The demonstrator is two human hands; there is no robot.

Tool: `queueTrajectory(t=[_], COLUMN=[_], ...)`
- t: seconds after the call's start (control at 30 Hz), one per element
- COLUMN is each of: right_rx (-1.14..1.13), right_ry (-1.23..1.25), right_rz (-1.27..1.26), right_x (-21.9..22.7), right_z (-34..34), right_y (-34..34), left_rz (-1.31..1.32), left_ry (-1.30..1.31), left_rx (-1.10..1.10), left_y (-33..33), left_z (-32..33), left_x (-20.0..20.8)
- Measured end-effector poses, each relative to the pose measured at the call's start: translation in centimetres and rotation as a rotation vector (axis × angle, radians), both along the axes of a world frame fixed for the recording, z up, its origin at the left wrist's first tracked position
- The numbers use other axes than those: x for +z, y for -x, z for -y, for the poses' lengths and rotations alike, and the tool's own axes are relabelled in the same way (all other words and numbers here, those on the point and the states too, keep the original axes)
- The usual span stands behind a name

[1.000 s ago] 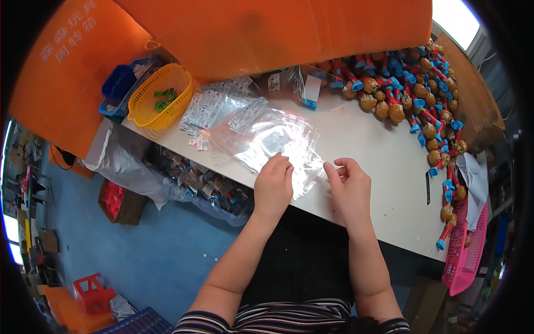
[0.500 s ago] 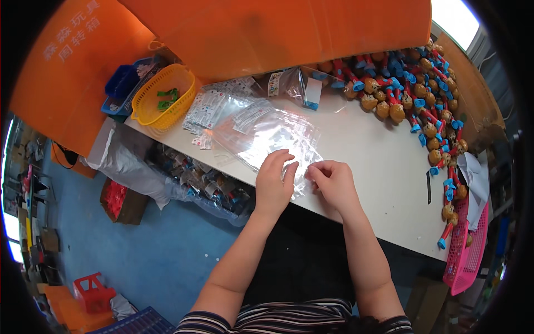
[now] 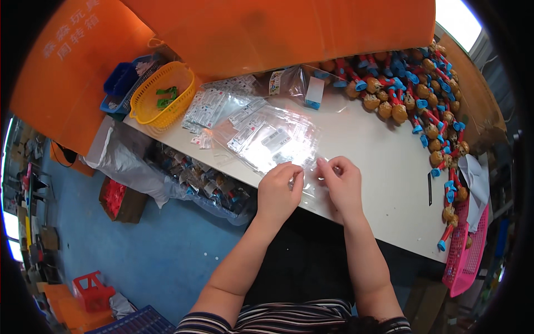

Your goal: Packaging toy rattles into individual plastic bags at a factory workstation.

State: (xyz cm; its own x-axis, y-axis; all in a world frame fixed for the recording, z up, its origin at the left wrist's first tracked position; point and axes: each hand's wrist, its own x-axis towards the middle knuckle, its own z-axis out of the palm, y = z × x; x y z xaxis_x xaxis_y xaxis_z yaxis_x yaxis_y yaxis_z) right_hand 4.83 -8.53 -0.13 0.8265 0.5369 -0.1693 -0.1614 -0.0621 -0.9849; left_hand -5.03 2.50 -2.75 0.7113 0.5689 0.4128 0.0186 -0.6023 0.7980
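Transparent plastic bags (image 3: pixel 300 131) lie overlapped on the white table, shiny with glare, with white printed slips showing in or under them. At their near edge my left hand (image 3: pixel 280 192) is closed, thumb against curled fingers, on the edge of a transparent bag. Just to its right, my right hand (image 3: pixel 344 186) pinches at the same film with thumb and forefinger. The film between the hands is hard to make out against the table. To the left of the bags sits a stack of small printed packets (image 3: pixel 204 108).
Many toy figures (image 3: pixel 399 113) with brown heads and red-blue bodies are heaped at the right. A yellow basket (image 3: pixel 142 106) with green pieces stands at the left, a small white-and-blue box (image 3: pixel 314 92) at the back, a pink basket (image 3: pixel 459 267) at the right edge. Orange panels (image 3: pixel 278 33) rise behind.
Both hands have shifted slightly; the left fingers have curled in toward the thumb and the right hand has moved a little right. A printed slip shows more plainly among the bags.
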Motion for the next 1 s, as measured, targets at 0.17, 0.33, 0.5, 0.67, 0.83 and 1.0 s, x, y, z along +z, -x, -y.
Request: queueTrajectory(t=[0.17, 0.33, 0.5, 0.67, 0.83, 1.0], right_rx=[-0.277, 0.243, 0.183, 0.113, 0.085, 0.240], right_ry=[0.177, 0.068, 0.029, -0.061, -0.121, 0.158], right_rz=[0.750, -0.154, -0.233, -0.199, -0.165, 0.001], right_x=[1.8, 2.4, 0.6, -0.5, -0.8, 0.5], right_z=[1.4, 1.0, 1.1, 0.5, 0.1, 0.8], right_y=[1.0, 0.4, -0.4, -0.4, 0.1, -1.6], left_rz=[0.111, 0.196, 0.119, 0.070, 0.000, -0.009], left_ry=[0.138, -0.095, -0.096, -0.144, -0.221, -0.235], left_rx=[0.015, -0.104, -0.044, -0.042, 0.037, 0.159], left_y=[-0.1, -0.3, 0.4, 0.1, -0.5, -0.5], left_z=[0.6, 1.0, 0.5, 0.4, 0.4, -0.2], left_x=[1.0, 0.7, 0.4, 0.7, 0.4, 0.7])
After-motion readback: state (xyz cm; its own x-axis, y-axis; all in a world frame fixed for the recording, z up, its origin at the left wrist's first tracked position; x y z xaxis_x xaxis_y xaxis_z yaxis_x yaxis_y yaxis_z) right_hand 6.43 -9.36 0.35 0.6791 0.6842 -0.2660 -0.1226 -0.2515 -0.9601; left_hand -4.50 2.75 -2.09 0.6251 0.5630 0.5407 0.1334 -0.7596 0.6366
